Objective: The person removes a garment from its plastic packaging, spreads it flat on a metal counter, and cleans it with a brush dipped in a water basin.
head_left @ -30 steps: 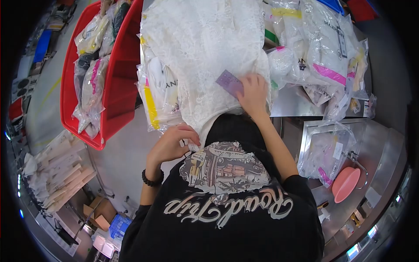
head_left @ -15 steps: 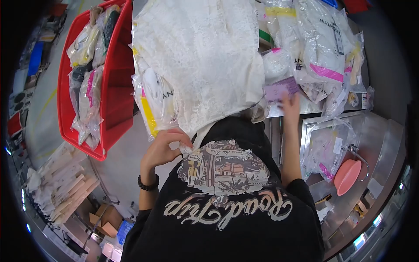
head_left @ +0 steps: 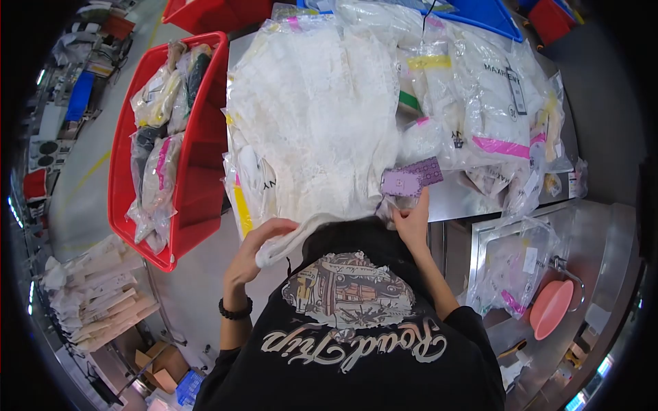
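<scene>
A white lace garment (head_left: pixel 322 123) lies spread over the worktop, its near edge reaching my body. My left hand (head_left: pixel 257 248) is closed around the near left part of that edge, which is raised in a thick, rolled fold. At the near right corner my right hand (head_left: pixel 412 225) pinches the edge between thumb and fingers. Just above those fingers sit purple patterned hang tags (head_left: pixel 404 182), partly overlapping the garment. Beside the garment's left edge is a clear bag of white clothing (head_left: pixel 248 181) with a yellow strip.
A red bin (head_left: pixel 199 185) with bagged garments stands at left. Bagged white clothes (head_left: pixel 490 103) are piled at right. Nearer on that side is a steel sink (head_left: pixel 480 240) with a clear bag (head_left: pixel 510 267) and a pink basin (head_left: pixel 552 308). A blue bin (head_left: pixel 490 20) is at the back.
My right hand has moved left from the purple tags onto the garment's edge, and the tags have shifted left too. My left hand has raised its edge into a fold. The view has tilted up.
</scene>
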